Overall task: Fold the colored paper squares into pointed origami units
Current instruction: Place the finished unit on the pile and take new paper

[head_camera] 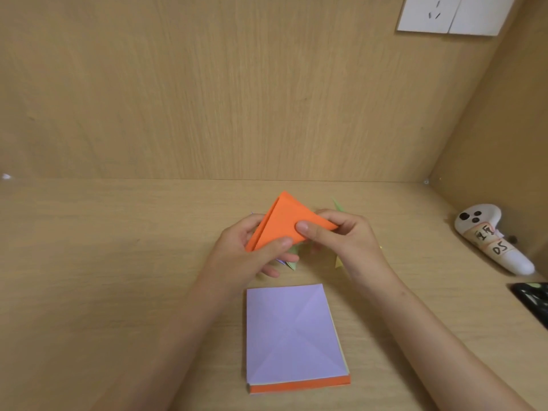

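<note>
An orange paper (283, 222), folded into a triangle, is held above the desk with its point away from me. My left hand (249, 256) pinches its lower left corner with thumb on top. My right hand (341, 235) pinches its right corner, thumb pressed on the face. A stack of paper squares (293, 336) lies on the desk in front of me, with a creased lilac sheet on top and orange sheets at the bottom edge. Green, yellow and purple folded units (292, 264) peek out from under my hands.
The wooden desk (118, 262) sits in an alcove with a back wall and a right side wall. A white controller (492, 238) with taped labels lies at the right. A black object (533, 301) is at the right edge. A wall socket (453, 13) is high on the right.
</note>
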